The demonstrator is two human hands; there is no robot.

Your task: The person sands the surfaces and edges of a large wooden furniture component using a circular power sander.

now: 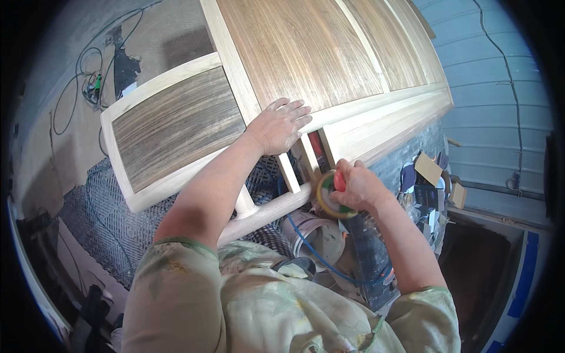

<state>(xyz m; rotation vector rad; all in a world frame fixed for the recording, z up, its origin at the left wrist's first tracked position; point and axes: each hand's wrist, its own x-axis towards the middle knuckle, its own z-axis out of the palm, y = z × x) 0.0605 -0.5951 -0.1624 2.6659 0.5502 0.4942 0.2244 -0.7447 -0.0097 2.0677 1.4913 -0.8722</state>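
A large piece of unfinished wooden furniture [304,48] lies before me, with pale framing around brown-grained panels. My left hand [279,125] rests flat on its pale frame, at the corner of a large panel, with its fingers a little apart. My right hand [359,185] grips a round, disc-like tool [329,196] with a yellow-green rim and a red part. The tool is blurred, so its exact kind is unclear. It is by the end of a rounded wooden rail [269,209], beside short slats [289,174]; whether it touches the wood I cannot tell.
Under the rail stands a dusty white bucket [322,238], with a blue hose [318,256] curving past it. Cardboard boxes and clutter [428,185] are piled at the right. Textured matting [106,220] covers the floor at left, where a coiled hose [88,84] lies farther off.
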